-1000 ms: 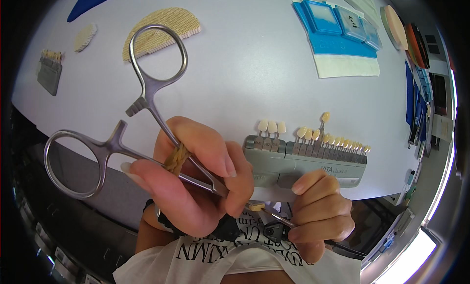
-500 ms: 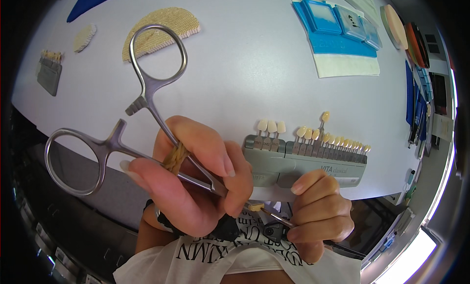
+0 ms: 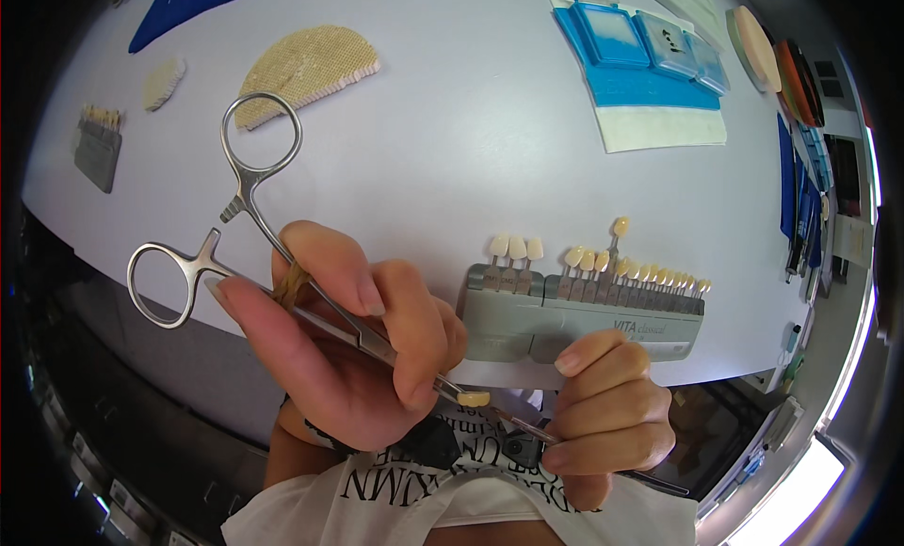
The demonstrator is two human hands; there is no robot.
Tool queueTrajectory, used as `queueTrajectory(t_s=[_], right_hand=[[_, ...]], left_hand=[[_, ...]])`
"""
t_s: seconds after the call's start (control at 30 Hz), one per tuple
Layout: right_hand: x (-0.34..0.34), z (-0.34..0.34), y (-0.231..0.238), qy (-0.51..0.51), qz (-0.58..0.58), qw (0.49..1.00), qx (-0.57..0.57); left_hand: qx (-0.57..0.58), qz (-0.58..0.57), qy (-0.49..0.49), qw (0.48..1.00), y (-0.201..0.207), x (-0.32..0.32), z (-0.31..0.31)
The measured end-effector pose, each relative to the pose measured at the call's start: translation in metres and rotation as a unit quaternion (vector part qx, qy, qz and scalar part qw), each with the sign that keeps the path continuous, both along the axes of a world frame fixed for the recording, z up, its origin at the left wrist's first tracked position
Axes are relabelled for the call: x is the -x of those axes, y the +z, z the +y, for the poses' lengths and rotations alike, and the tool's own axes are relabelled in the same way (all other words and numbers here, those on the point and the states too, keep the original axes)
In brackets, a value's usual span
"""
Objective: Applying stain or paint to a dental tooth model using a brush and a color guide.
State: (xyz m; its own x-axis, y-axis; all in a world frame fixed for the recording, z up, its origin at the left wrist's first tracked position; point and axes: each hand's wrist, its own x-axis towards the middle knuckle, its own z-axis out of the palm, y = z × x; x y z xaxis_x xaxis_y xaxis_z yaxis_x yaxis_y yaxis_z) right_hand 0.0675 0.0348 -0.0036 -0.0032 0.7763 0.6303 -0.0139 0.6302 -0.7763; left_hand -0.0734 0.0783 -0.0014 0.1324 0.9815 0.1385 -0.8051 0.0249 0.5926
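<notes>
My left hand (image 3: 348, 386) is closed around a steel hemostat (image 3: 252, 181), whose two ring handles stand apart at the upper left. A tan band (image 3: 290, 287) is wound about its shanks by my fingers. Clamped in the tips is a small yellowish tooth crown (image 3: 474, 398). My right hand (image 3: 612, 409), fingers curled, grips a fine brush (image 3: 525, 428). Its pointed tip lies just right of the crown, seemingly a small gap away. Beyond my right hand, a grey tooth shade guide (image 3: 499, 325) rests at the table's near edge, one tab raised above the others.
A half-round honeycomb firing tray (image 3: 306, 71) lies on the white table (image 3: 443, 122). Farther left are a smaller honeycomb piece (image 3: 164, 83) and a grey holder of tooth tabs (image 3: 97, 155). Blue lidded boxes (image 3: 612, 38) sit at the far right, near round discs (image 3: 753, 52).
The hemostat's rings have swung lower and away from me, and the crown has shifted slightly left. The brush tip, which was at the crown, now appears slightly apart from it.
</notes>
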Motion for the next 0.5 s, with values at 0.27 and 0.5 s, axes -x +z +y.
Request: queueTrajectory(t_s=[0.27, 0.5], right_hand=[[0.0025, 0.0002, 0.0002, -0.007, -0.007, 1.000, 0.002], [0.0014, -0.0003, 0.0001, -0.012, -0.010, 1.000, 0.006]], left_hand=[[0.004, 0.013, -0.004, 1.000, 0.0005, 0.0006, -0.0002], [0.005, 0.023, -0.002, 1.000, 0.0005, 0.0005, -0.0004]])
